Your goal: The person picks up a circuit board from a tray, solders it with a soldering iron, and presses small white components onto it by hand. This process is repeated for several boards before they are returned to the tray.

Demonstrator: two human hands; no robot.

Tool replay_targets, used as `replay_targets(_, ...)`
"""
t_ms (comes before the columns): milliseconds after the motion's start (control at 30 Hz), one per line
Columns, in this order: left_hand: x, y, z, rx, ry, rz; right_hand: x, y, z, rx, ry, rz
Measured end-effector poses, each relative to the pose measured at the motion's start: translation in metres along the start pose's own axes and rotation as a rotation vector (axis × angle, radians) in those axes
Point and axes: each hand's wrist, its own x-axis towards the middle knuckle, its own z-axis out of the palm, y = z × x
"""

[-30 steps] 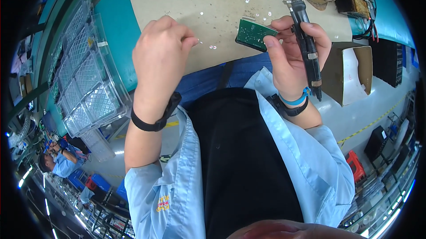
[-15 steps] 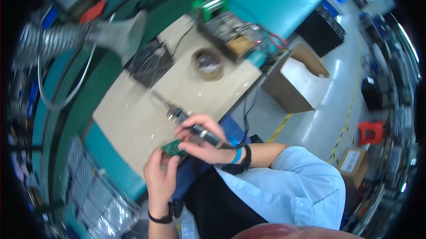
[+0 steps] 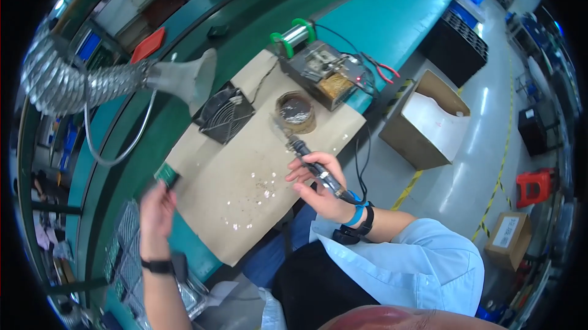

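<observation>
My left hand [image 3: 157, 210] pinches a small green circuit board [image 3: 166, 174] at the left edge of the cardboard sheet [image 3: 208, 189]. A soldering iron [image 3: 326, 178] lies in my right hand [image 3: 327, 202], its tip end pointing up and left. Motion blurs that tip, which is close to a round tin [image 3: 301, 123] with dark, shiny contents. Beyond the tin stands a soldering station [image 3: 318, 72] with a yellowish pad, and a green-flanged spool of solder wire [image 3: 295, 39] sits behind it.
A small black fan [image 3: 225, 114] stands on the sheet, near the mouth of a silvery exhaust hose [image 3: 196, 82]. Pale bits are scattered on the cardboard. Trays of boards [image 3: 122, 238] lie at the lower left. Red-handled pliers [image 3: 384, 71] and an open carton [image 3: 416, 137] are to the right.
My hands have parted. The left has carried the circuit board left and away from me; the right has moved the soldering iron right, its tip end now by the tin.
</observation>
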Motion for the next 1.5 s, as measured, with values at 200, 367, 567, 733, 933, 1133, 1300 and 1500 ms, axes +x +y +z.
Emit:
replay_targets(200, 0.063, 0.052, -0.089, -0.174, 0.156, -0.026, -0.032, 0.004, 0.039, -0.060, 0.048, 0.025)
replay_targets(367, 0.028, 0.030, -0.076, 0.017, 0.150, -0.046, -0.048, -0.002, 0.050, -0.136, 0.080, -0.044)
replay_targets(567, -0.007, 0.030, -0.128, 0.621, 0.042, 0.150, -0.068, -0.003, 0.103, -0.143, 0.029, -0.013)
replay_targets(733, 0.036, 0.017, -0.085, 1.316, 0.033, 0.375, -0.097, -0.022, 0.114, -0.205, 0.045, -0.017)
replay_targets(933, 0.004, 0.032, -0.078, 1.251, 0.002, 0.277, -0.106, -0.025, 0.118, -0.277, 0.073, -0.042)
replay_targets(1133, -0.085, 0.031, -0.142, 1.089, -0.059, 0.341, -0.104, -0.014, 0.131, -0.285, 0.042, -0.044)
replay_targets(1300, -0.140, 0.068, -0.235, 1.401, 0.147, 0.442, -0.098, 0.003, 0.146, -0.326, 0.044, -0.032)
replay_targets(1500, -0.121, 0.093, -0.398, 1.626, 0.552, 0.248, -0.089, 0.013, 0.153, -0.384, 0.030, -0.021)
